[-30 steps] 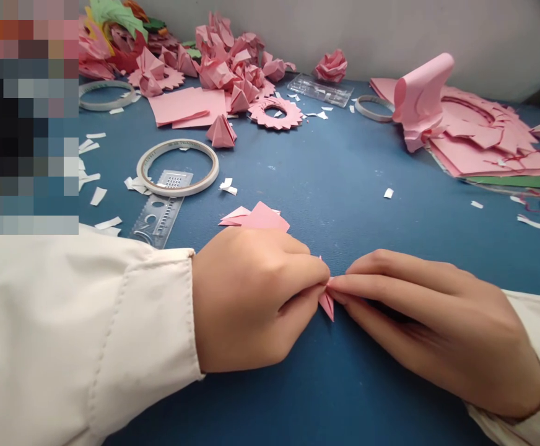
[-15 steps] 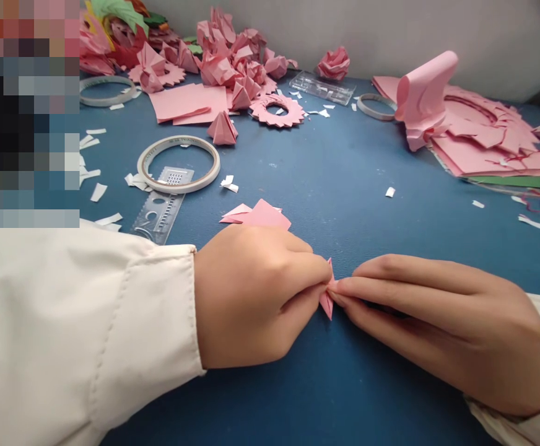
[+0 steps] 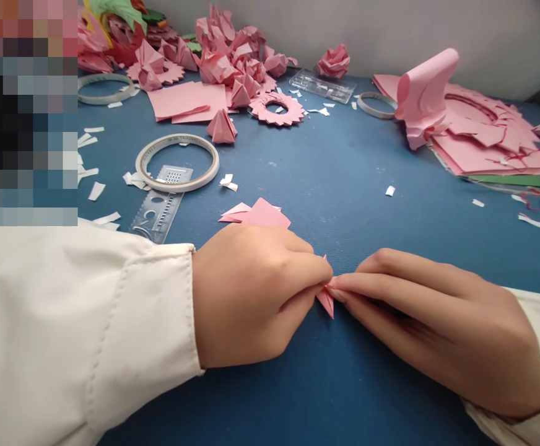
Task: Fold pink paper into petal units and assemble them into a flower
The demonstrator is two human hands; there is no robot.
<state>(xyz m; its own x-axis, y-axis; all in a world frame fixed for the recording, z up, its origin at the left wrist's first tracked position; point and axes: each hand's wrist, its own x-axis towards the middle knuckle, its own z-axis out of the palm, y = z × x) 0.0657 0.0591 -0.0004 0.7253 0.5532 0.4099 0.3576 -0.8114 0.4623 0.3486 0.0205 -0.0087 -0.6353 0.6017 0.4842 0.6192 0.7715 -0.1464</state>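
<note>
Between my fingertips is a small folded pink paper piece [image 3: 326,303], mostly covered, with one pointed end showing below and a tip above. My left hand [image 3: 261,291] pinches it from the left, thumb and forefinger closed on it. From the right, the fingertips of my right hand [image 3: 441,322] are pressed together on the same piece. Just beyond my left knuckles lie more folded pink papers [image 3: 265,214], partly hidden by the hand.
A tape roll [image 3: 213,167] rests over a clear plastic ruler [image 3: 158,210], with white paper scraps around. Behind are a pink paper ring [image 3: 293,111], crumpled pink paper flowers [image 3: 218,65] and a clear plastic case [image 3: 323,87]. Stacked pink sheets [image 3: 483,155] lie at right.
The small paper piece has tilted slightly between my fingertips, its lower point shifting a little right. My right hand has moved slightly left and up; my left hand is nearly still.
</note>
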